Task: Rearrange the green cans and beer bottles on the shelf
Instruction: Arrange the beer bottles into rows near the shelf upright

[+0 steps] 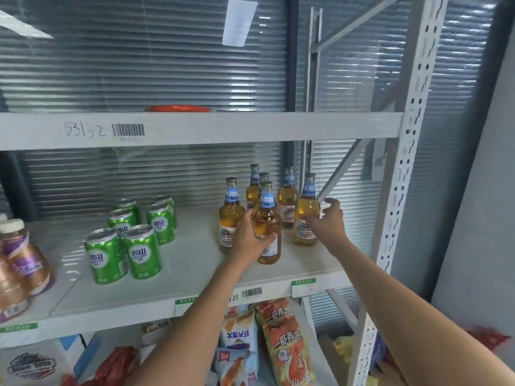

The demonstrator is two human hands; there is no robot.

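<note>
Both hands reach among beer bottles: left hand (248,240) grips the front bottle (268,227), right hand (330,221) spread (fingers apart).

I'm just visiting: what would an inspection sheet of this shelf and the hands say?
Surface: middle shelf, pale, barcode labels on its front edge.
Job's things: six green cans grouped left; six beer bottles upright, right.
Clutter: purple-labelled bottles far left; snack bags on the shelf below.
Hands: left hand wrapped around the front bottle; right hand open beside the rightmost bottle.
Cables: nothing seen.
Surroundings: window blinds behind.
</note>
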